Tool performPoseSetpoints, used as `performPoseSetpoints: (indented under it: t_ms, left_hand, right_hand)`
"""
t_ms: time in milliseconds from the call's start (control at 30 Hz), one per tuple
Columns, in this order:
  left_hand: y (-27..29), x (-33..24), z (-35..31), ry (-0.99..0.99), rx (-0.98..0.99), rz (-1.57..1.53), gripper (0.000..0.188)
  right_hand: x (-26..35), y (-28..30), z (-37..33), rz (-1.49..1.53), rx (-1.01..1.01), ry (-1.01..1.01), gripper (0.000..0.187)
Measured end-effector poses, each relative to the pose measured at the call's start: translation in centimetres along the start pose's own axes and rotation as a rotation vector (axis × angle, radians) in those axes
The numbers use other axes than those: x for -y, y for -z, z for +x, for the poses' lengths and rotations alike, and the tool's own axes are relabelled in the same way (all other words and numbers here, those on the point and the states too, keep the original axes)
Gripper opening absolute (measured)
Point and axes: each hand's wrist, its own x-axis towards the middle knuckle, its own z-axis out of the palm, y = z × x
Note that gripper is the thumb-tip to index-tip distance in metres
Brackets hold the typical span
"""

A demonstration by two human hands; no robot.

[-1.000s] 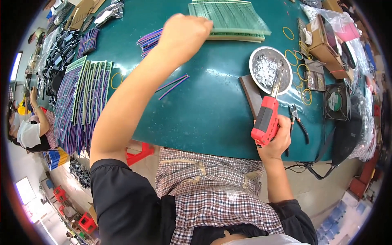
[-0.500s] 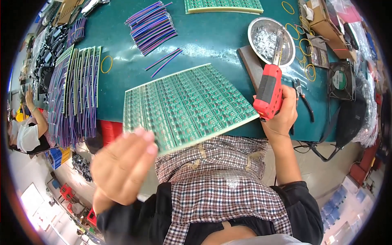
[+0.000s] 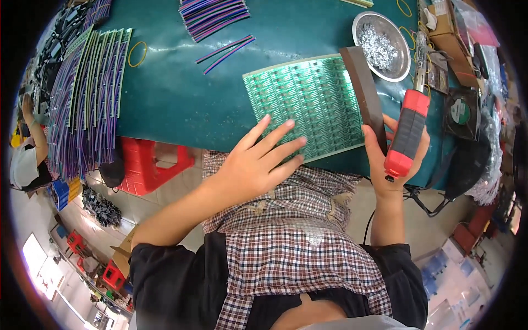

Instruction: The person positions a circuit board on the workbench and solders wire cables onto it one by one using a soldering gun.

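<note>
A green circuit board panel [image 3: 311, 107] lies on the table in front of me, its upper face covered with rows of shiny spots. My left hand [image 3: 264, 159] rests on its near left part, fingers spread and open. Along the panel's right edge runs a brown bar [image 3: 363, 88]. My right hand [image 3: 404, 159] is closed around a red and black soldering gun [image 3: 408, 129], its metal tip pointing away from me. The thumb of that hand is by the near end of the bar. Part of the grip hides the right fingers.
A metal bowl [image 3: 404, 55] of silvery scraps stands beyond the bar. Cut wires [image 3: 214, 19] lie in a pile at the back, with two loose wires [image 3: 226, 54] nearer. Wired boards [image 3: 91, 93] stand at left. A black fan [image 3: 461, 113] sits at right, a red stool [image 3: 148, 170] below the table edge.
The panel, raised and tilted earlier with dark parts showing, now lies against the bar with shiny spots up. My left hand has moved right onto it; the soldering gun has shifted right.
</note>
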Motion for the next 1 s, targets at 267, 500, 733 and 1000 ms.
performPoseSetpoints:
  t_ms: [267,500,733,1000]
  left_hand:
    - [-1.6,-0.3,1.4,0.037,-0.062,-0.048,0.029]
    - [-0.6,-0.6,1.9,0.079,-0.051,-0.167,0.039]
    - [2.9,5.2,5.0,0.409,-0.326,0.163,0.017]
    - [4.9,11.7,6.4,0.647,-0.208,0.063,0.019]
  right_hand:
    - [0.6,-2.7,0.1,-0.033,0.034,0.112,0.072]
    - [1.7,-3.6,-0.3,-0.101,0.019,0.055,0.065]
    - [2.2,-2.1,-0.2,-0.142,0.095,0.029,0.068]
    - [5.1,2.0,-2.3,0.146,0.353,-0.232,0.067]
